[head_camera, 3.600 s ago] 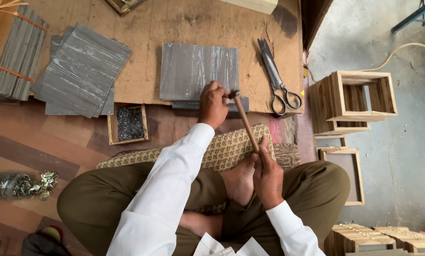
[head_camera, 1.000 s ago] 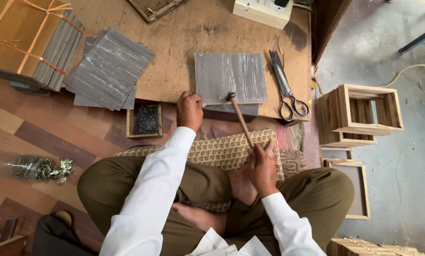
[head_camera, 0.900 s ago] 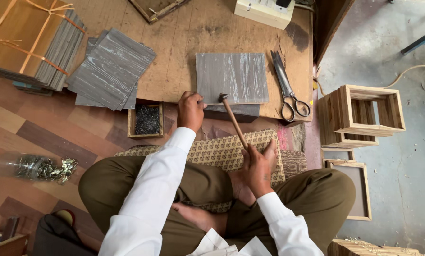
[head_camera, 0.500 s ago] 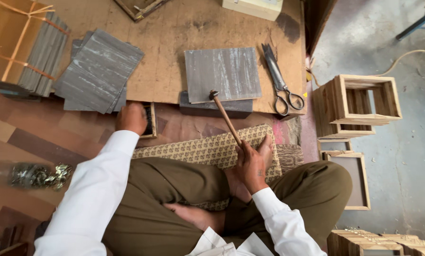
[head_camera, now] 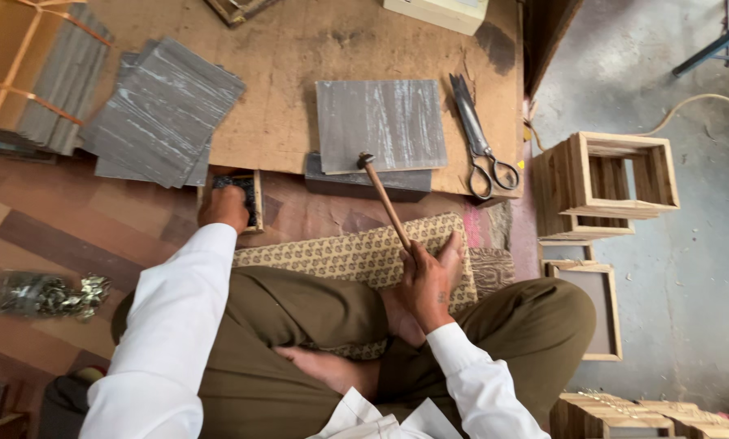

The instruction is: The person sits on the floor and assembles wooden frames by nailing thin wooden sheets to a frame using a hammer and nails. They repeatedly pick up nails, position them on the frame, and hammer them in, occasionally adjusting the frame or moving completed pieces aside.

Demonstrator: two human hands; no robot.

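Reaching into the small wooden tray [head_camera: 246, 195] of dark nails, the left hand [head_camera: 224, 207] has its fingers bent over the contents; I cannot tell if they already pinch one. For doing this well, I think the fingers should take a single nail and lift it straight. The right hand [head_camera: 427, 280] is closed around the wooden handle of the hammer [head_camera: 385, 203], whose head rests at the near edge of the grey panel [head_camera: 380, 124], just in front of this hand. Scissors [head_camera: 480, 138] lie right of the panel. Empty wooden box frames [head_camera: 612, 175] stand far right.
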